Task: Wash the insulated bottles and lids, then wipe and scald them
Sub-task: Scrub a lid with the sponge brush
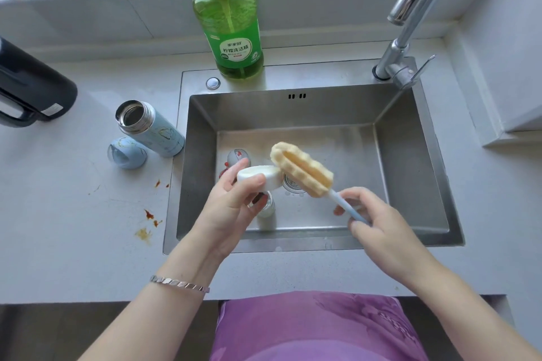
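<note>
Your left grip (231, 205) is curled round the white lid (258, 177), held over the sink (410, 170). Your right grip (372, 220) pinches the sponge brush (302, 173) by its handle, head at the lid's edge. The white bottle (267, 214) is in the sink, partly hidden. The blue bottle (152, 129) sits open on the bench (73, 214), with the blue lid (127, 152) just beside it.

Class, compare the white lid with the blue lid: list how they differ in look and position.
The white lid is plain white; the blue lid is pale blue with a marbled pattern. The white lid is gripped by the left hand over the sink; the blue lid rests on the counter, untouched. Neither sits on a bottle.
</note>
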The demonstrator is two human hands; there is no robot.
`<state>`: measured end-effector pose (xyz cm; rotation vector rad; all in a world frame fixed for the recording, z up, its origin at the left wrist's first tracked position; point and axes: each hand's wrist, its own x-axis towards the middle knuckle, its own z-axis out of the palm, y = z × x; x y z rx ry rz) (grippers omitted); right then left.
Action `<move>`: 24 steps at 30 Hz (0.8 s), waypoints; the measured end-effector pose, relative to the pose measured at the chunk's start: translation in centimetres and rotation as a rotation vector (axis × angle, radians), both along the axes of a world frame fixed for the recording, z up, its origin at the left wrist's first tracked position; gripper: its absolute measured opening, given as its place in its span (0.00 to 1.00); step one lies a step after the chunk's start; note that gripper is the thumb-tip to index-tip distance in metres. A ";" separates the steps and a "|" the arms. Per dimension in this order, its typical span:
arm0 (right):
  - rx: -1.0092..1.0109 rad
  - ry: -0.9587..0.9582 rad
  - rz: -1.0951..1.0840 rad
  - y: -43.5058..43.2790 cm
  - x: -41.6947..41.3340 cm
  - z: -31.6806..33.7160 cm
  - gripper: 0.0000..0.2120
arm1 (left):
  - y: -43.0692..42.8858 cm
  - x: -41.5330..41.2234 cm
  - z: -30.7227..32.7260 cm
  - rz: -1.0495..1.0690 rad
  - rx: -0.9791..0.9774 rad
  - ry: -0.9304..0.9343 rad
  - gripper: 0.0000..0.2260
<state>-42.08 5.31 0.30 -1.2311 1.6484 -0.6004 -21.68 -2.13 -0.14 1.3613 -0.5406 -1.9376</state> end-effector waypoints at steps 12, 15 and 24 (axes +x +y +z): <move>0.034 -0.036 0.146 -0.7 1.9 0.8 0.17 | 0.6 -0.8 0.8 -0.169 -0.059 0.062 0.33; -0.025 0.034 0.127 -1.5 2.1 0.5 0.19 | 1.1 -1.6 1.2 -0.231 -0.066 0.138 0.28; -0.326 0.395 0.107 -0.2 2.0 0.3 0.12 | 0.5 -1.6 1.9 -0.175 -0.049 0.176 0.34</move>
